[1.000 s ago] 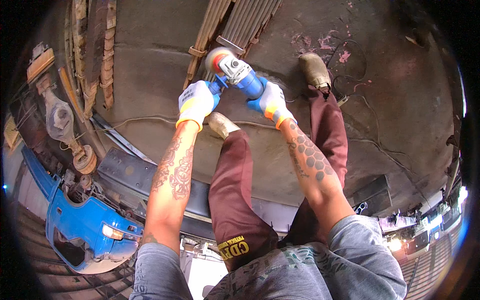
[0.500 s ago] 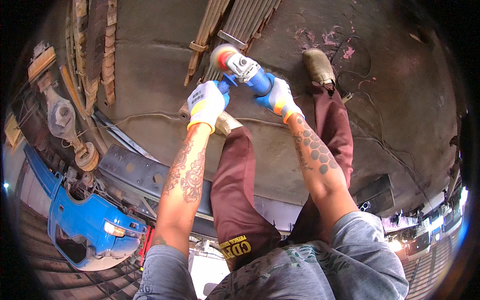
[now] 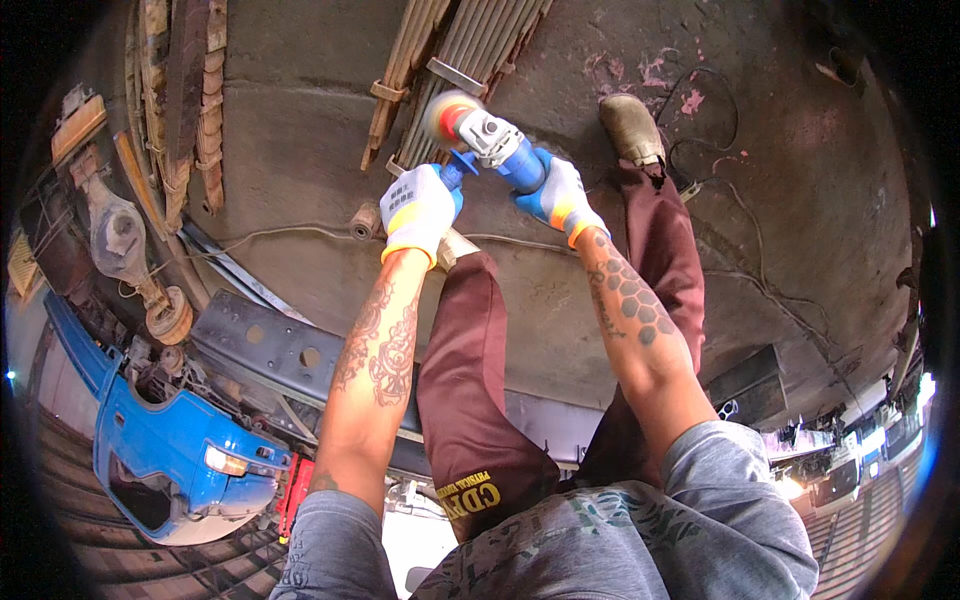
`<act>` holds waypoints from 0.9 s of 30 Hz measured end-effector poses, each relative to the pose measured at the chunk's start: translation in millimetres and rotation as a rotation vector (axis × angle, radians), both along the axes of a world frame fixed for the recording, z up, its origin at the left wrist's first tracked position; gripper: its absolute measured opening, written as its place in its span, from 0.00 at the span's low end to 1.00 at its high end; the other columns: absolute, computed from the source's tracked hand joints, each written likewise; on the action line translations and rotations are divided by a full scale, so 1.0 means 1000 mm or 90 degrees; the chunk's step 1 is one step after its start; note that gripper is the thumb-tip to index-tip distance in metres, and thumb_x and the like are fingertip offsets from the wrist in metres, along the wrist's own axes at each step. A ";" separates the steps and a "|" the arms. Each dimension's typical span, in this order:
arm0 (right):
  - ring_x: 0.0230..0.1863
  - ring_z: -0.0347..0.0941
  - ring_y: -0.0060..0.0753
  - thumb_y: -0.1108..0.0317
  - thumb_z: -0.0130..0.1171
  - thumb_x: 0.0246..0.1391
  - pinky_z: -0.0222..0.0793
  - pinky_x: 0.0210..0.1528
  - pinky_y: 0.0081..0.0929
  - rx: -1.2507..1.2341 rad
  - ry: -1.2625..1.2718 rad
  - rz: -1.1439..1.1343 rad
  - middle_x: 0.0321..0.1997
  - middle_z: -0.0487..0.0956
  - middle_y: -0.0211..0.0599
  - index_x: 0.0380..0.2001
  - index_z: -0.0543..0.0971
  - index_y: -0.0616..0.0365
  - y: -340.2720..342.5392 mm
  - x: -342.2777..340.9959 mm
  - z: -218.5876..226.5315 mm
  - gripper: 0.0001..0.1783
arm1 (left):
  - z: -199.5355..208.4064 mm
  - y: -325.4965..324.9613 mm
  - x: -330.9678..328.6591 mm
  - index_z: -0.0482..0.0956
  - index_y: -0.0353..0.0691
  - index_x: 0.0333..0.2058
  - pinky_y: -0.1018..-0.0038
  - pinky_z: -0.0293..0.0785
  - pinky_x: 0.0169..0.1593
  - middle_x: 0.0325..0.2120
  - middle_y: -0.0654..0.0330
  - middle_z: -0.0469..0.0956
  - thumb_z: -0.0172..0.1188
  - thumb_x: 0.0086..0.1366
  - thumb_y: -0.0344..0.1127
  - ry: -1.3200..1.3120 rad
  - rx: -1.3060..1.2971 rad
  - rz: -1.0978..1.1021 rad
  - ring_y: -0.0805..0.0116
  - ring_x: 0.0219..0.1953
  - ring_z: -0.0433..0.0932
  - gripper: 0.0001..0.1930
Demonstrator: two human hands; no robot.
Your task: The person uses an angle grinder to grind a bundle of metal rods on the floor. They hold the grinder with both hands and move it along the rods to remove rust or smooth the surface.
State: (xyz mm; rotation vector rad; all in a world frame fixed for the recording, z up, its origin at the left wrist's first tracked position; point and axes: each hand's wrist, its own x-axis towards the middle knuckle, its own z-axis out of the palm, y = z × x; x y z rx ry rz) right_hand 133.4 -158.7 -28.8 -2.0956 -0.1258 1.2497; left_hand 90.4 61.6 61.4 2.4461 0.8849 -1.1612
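Observation:
Both my hands, in white and blue work gloves with orange cuffs, hold an angle grinder (image 3: pixel 507 152) out in front of me. Wrapped round its blue side handle is my left hand (image 3: pixel 420 207). My right hand (image 3: pixel 556 192) grips the blue body at the rear. A round disc with a red centre (image 3: pixel 452 119) sits at the grinder's head; its blurred rim suggests spinning. Just beyond the disc lies a stack of long metal leaf springs (image 3: pixel 489 50) bound by a clamp. I cannot tell whether the disc touches them.
A cable (image 3: pixel 524 242) crosses the floor past my feet. A small metal cylinder (image 3: pixel 365 220) lies by my left hand. More leaf springs (image 3: pixel 183 110), an axle housing (image 3: pixel 118 232) and a blue truck cab (image 3: pixel 190 450) are at left. A dark metal rail (image 3: pixel 265 345) runs behind my left arm.
The view has shifted slightly, so floor items sit a little further left. The small cylinder shows more fully beside my left glove. Both hands keep their hold on the grinder.

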 end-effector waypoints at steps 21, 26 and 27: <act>0.45 0.87 0.38 0.58 0.83 0.33 0.81 0.52 0.40 0.139 0.148 -0.253 0.45 0.90 0.41 0.50 0.85 0.54 0.002 -0.062 -0.036 0.36 | 0.022 -0.004 0.044 0.92 0.43 0.42 0.53 0.84 0.49 0.39 0.48 0.90 0.64 0.66 0.40 0.103 0.029 -0.145 0.46 0.45 0.90 0.12; 0.46 0.87 0.39 0.57 0.83 0.32 0.81 0.54 0.40 0.119 0.161 -0.238 0.45 0.90 0.41 0.50 0.85 0.54 0.005 -0.053 -0.036 0.36 | 0.030 -0.007 0.052 0.92 0.43 0.42 0.54 0.85 0.49 0.39 0.48 0.90 0.63 0.66 0.38 0.102 0.050 -0.163 0.47 0.44 0.90 0.12; 0.46 0.87 0.40 0.57 0.83 0.31 0.81 0.54 0.40 0.120 0.147 -0.247 0.45 0.90 0.42 0.49 0.85 0.54 0.004 -0.058 -0.037 0.36 | 0.029 -0.007 0.050 0.92 0.43 0.42 0.55 0.85 0.49 0.39 0.48 0.90 0.63 0.66 0.38 0.096 0.059 -0.159 0.47 0.44 0.90 0.12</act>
